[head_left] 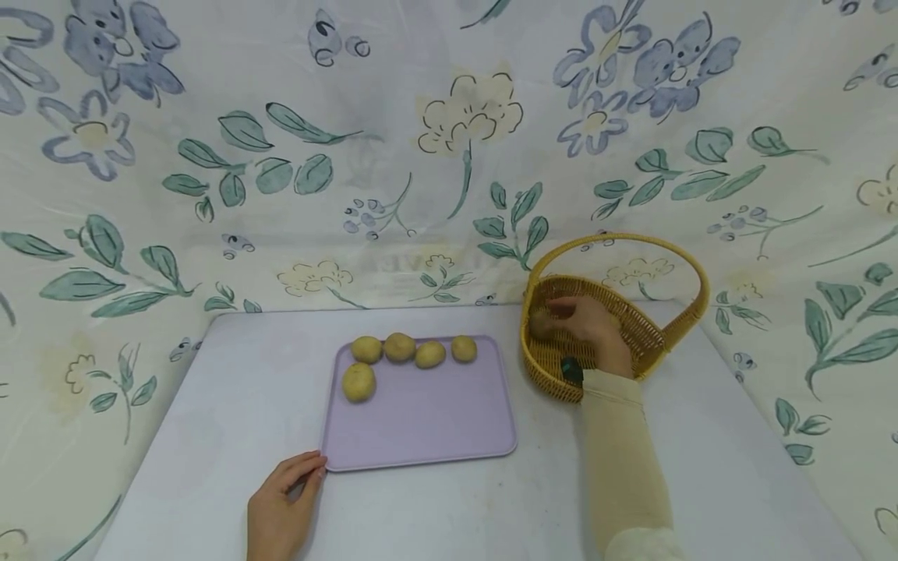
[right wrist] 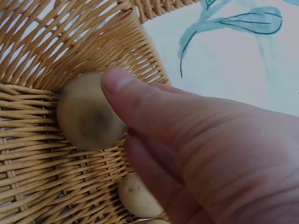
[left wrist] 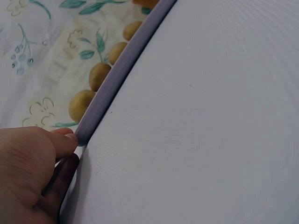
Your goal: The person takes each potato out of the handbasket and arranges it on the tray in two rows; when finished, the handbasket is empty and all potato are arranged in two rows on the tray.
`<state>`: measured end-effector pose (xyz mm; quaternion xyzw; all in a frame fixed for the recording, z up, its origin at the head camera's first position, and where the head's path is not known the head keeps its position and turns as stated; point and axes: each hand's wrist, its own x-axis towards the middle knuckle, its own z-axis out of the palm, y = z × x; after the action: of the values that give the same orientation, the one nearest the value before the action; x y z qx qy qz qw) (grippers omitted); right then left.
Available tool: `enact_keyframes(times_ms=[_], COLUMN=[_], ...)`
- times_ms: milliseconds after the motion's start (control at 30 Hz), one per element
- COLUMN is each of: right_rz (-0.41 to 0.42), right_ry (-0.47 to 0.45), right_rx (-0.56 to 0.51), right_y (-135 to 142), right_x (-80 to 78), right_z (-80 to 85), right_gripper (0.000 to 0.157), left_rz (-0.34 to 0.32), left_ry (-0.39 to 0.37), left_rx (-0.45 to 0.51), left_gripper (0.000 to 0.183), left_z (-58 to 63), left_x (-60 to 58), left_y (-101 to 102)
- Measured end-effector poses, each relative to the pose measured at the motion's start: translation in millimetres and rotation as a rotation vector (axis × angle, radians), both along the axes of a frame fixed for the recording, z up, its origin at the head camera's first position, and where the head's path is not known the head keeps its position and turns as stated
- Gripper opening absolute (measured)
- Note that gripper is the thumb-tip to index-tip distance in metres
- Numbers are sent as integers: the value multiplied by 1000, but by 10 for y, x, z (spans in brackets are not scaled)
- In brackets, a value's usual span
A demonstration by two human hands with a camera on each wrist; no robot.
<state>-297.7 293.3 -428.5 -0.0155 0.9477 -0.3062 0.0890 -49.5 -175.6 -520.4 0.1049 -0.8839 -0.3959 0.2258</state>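
Note:
My left hand [head_left: 282, 506] pinches the near left corner of a lilac tray [head_left: 428, 425], fingertips and thumb at its rim. On the tray lie several yellow-brown potatoes [head_left: 400, 347], most in a row along the far edge, and one potato [head_left: 358, 382] nearer at the left side. My right hand [head_left: 585, 319] is inside a wicker basket [head_left: 547, 383] and holds a potato [right wrist: 86, 112] by its side, thumb on top. That potato is blurred in the right wrist view. Below the hand, another potato [right wrist: 139, 196] lies in the basket, partly hidden by the fingers.
The basket's tall arched handle [head_left: 617, 237] rises over the right forearm. Tray and basket stand apart on a white table [head_left: 449, 514]. A floral cloth [head_left: 393, 218] hangs behind and at both sides. A small dark object [head_left: 571, 370] shows beside the right wrist.

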Motion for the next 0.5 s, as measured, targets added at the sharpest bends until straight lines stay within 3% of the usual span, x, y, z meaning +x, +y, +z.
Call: enact_keyframes(times_ms=[100, 267, 500], right_rz=[13, 28, 31], right_ry=[-32, -8, -34], right_rx=[-3, -46, -7], right_y=[-2, -17, -23], right_x=[19, 19, 12], right_z=[-10, -34, -69], right_gripper=[55, 50, 57], left_rz=[3, 5, -10], left_ry=[-6, -16, -3], left_rx=[-5, 0, 9], left_gripper=[21, 20, 22], left_z=[4, 3, -7], left_x=[1, -5, -1], left_y=[-3, -12, 0])
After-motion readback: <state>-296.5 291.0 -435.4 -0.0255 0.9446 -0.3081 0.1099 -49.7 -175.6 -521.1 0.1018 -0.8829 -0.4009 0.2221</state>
